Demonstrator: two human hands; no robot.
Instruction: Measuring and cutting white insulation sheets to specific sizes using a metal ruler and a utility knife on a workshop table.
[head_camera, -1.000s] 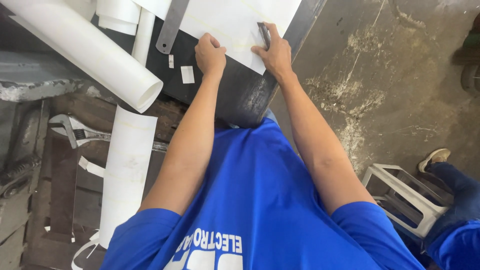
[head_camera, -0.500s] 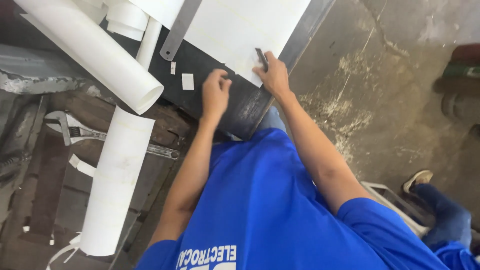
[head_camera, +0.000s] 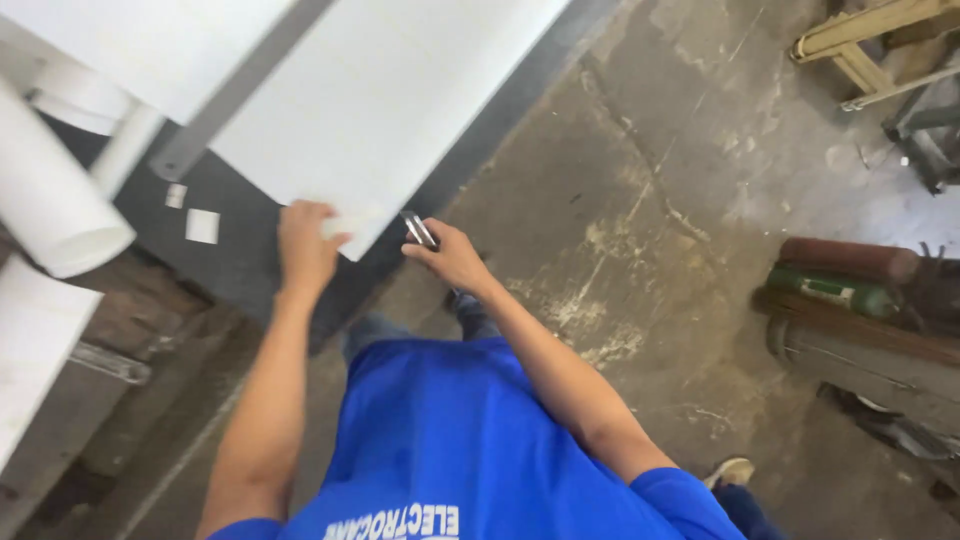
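Observation:
A large white sheet (head_camera: 385, 95) lies on a dark worktable (head_camera: 250, 265), with a long grey metal straightedge (head_camera: 235, 95) across it. My left hand (head_camera: 303, 245) grips the sheet's near corner, fingers curled over the edge. My right hand (head_camera: 452, 258) is just right of that corner, closed on a small dark cutting tool (head_camera: 418, 230) whose metal tip points at the sheet's edge. The image is motion-blurred.
Thick white rolls (head_camera: 50, 205) lie at the left. Two small white scraps (head_camera: 200, 226) sit on the dark table. Stained concrete floor (head_camera: 650, 220) spreads right, with red and green cylinders (head_camera: 845, 275) and wooden frames (head_camera: 870, 40) at the far right.
The view swung right and pulled closer. Both hands slid down to the sheet's near corner; the left hand went from resting flat to gripping the corner.

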